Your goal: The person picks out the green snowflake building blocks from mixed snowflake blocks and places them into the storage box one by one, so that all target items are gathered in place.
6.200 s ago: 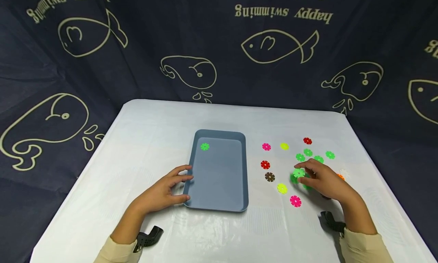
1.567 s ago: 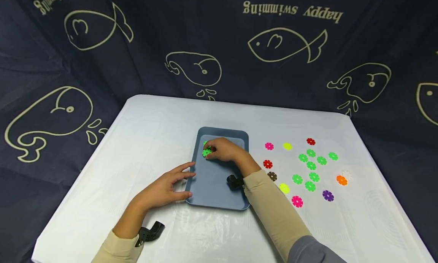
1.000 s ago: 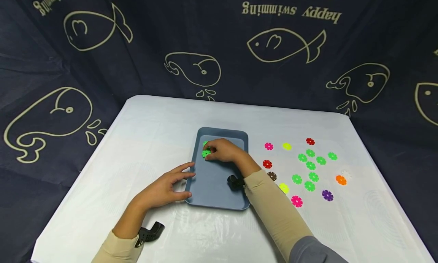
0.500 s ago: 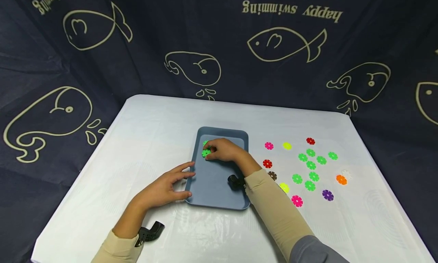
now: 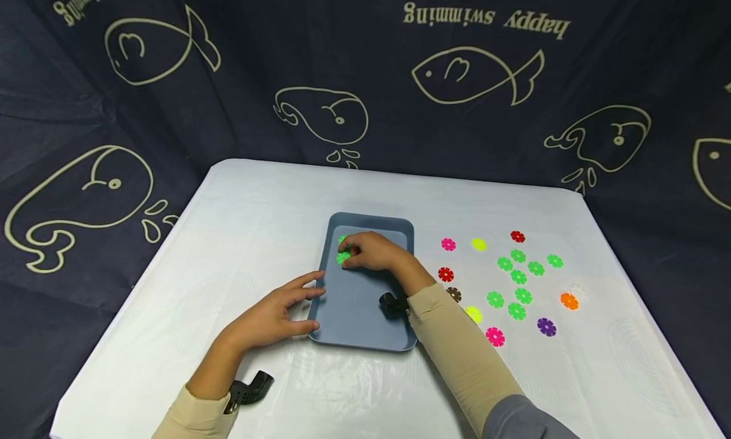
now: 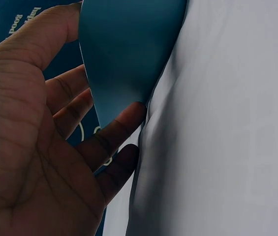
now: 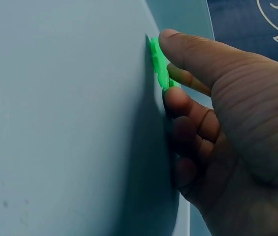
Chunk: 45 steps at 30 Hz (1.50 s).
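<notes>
My right hand point(image 5: 374, 252) reaches into the upper left of the blue-grey tray point(image 5: 365, 312). Its thumb and fingers pinch a green notched snowflake disc point(image 5: 342, 258) by the edges, close over the tray floor. In the right wrist view the same green snowflake disc point(image 7: 159, 64) is seen nearly edge-on between thumb and fingertips. Just behind it lies another green disc point(image 5: 341, 240), partly hidden by my fingers. My left hand point(image 5: 271, 315) rests at the tray's left side, fingers spread and extended to its wall. From the left wrist, those fingers point(image 6: 124, 125) touch the tray wall point(image 6: 124, 54).
Right of the tray, loose snowflake discs lie on the white table point(image 5: 257, 204): several green ones point(image 5: 518, 277), plus red point(image 5: 517, 236), pink point(image 5: 495, 337), yellow point(image 5: 478, 244), brown point(image 5: 454, 294), purple point(image 5: 546, 327), orange point(image 5: 569, 301) and white. A dark printed cloth point(image 5: 228, 122) hangs behind.
From the scattered discs, my right hand has carried a green disc left into the tray, beside the one there. Over the last second it has hardly moved. My left hand stays at the tray.
</notes>
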### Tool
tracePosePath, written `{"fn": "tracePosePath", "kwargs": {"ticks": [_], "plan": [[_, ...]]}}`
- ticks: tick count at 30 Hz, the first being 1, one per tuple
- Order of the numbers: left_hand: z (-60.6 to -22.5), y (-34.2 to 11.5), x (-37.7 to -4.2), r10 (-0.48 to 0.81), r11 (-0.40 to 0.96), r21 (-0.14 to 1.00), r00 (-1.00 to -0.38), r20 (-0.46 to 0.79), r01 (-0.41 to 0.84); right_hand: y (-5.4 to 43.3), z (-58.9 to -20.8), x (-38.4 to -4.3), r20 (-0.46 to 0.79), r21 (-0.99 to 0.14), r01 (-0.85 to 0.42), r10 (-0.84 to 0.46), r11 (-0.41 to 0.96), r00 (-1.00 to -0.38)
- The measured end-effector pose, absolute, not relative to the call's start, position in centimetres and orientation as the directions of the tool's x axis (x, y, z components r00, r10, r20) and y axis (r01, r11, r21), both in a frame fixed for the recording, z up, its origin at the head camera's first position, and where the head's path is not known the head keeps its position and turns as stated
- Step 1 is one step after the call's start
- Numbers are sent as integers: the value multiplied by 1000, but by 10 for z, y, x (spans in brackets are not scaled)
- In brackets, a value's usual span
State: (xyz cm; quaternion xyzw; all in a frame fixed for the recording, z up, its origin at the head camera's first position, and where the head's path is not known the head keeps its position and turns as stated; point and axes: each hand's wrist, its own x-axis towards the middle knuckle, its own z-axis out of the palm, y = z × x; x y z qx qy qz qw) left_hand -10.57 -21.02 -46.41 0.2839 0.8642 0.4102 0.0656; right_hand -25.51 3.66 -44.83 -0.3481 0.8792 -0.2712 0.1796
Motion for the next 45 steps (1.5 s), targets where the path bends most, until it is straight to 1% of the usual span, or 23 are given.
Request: {"fn": "tracePosePath", "kwargs": {"ticks": [5, 11, 20, 27, 36, 45], "plan": [[-464, -210, -105, 544, 500, 755, -832, 107, 424, 37, -448, -254, -127, -597, -516, -708, 614, -695], [-464, -211, -106, 545, 503, 746, -830, 118, 436, 37, -447, -254, -129, -604, -510, -707, 612, -695], [-462, -210, -106, 545, 504, 747, -831, 113, 433, 40, -447, -256, -120, -643, -494, -714, 585, -689], [-461, -210, -105, 541, 499, 769, -837, 84, 400, 43, -444, -256, -113, -673, -479, -719, 564, -686], [-463, -211, -105, 541, 500, 768, -837, 84, 400, 46, -436, -254, -133, -711, -457, -740, 535, -659], [-462, -211, -106, 545, 502, 766, -835, 81, 402, 49, -417, -245, -88, -715, -475, -740, 513, -667]]}}
